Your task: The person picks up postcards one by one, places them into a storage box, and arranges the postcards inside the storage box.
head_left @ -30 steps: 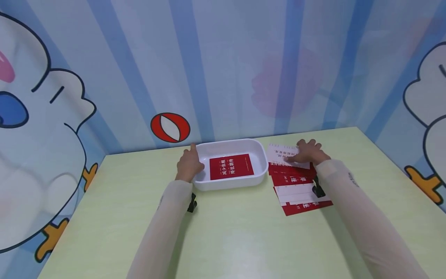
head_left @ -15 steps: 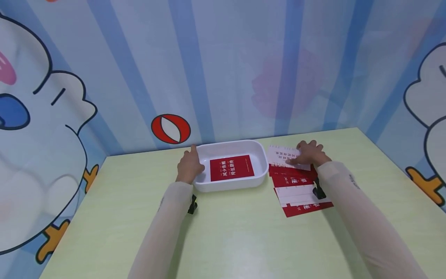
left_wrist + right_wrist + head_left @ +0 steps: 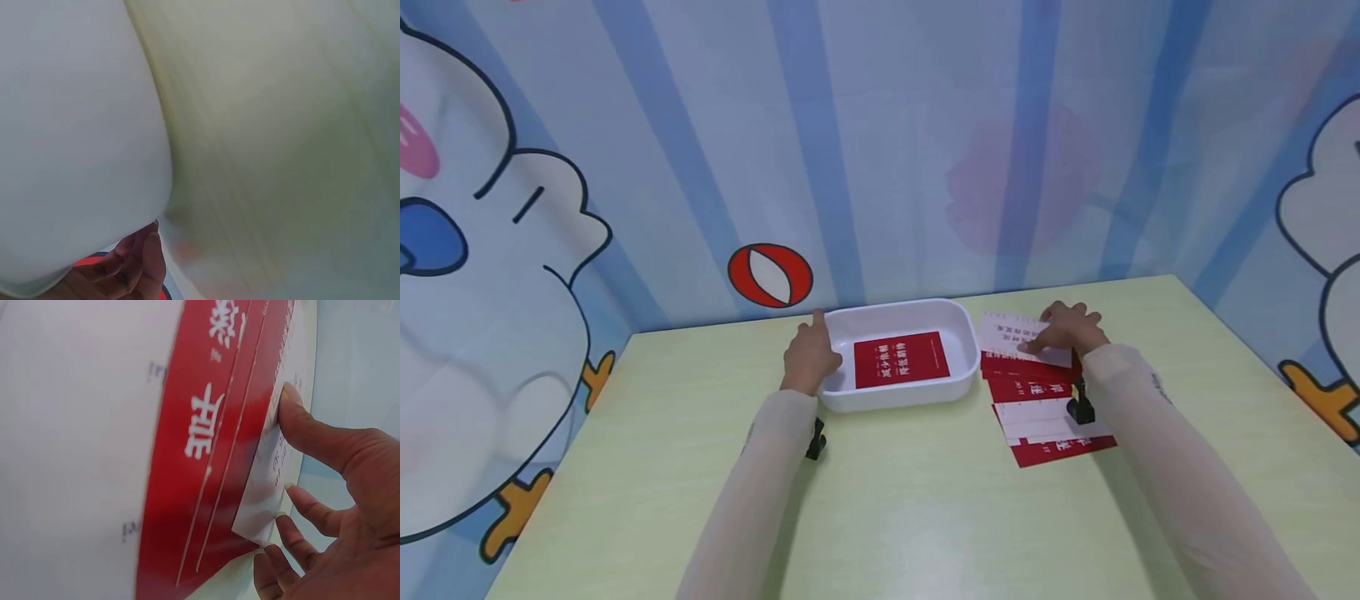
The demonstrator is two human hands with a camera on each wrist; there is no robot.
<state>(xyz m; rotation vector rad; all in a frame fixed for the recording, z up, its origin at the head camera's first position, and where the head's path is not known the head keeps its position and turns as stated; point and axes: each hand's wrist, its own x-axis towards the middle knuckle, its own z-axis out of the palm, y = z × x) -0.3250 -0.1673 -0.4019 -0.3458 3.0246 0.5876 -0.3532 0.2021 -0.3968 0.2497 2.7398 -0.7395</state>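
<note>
A white plastic tray (image 3: 898,398) stands near the table's back edge, with a red card (image 3: 901,360) printed in white characters lying inside. My left hand (image 3: 808,357) grips the tray's left end, thumb at the inner side and fingers outside; in the left wrist view the fingertips (image 3: 150,237) show at the tray's outer wall. To the right of the tray, my right hand (image 3: 1069,327) holds the top white card (image 3: 1011,333) of an overlapping pile. In the right wrist view the thumb (image 3: 312,434) lies on that card's face and the fingers are bent at its edge.
Beneath the top card, several red and white cards (image 3: 1033,390) fan toward the front of the pale table (image 3: 910,517). A blue cartoon-printed cloth wall (image 3: 895,167) rises behind the table and along its sides. Small black wrist-camera mounts (image 3: 1080,408) hang under the sleeves.
The head view has shifted very slightly. Both hands, the tray and the cards stay practically where they were.
</note>
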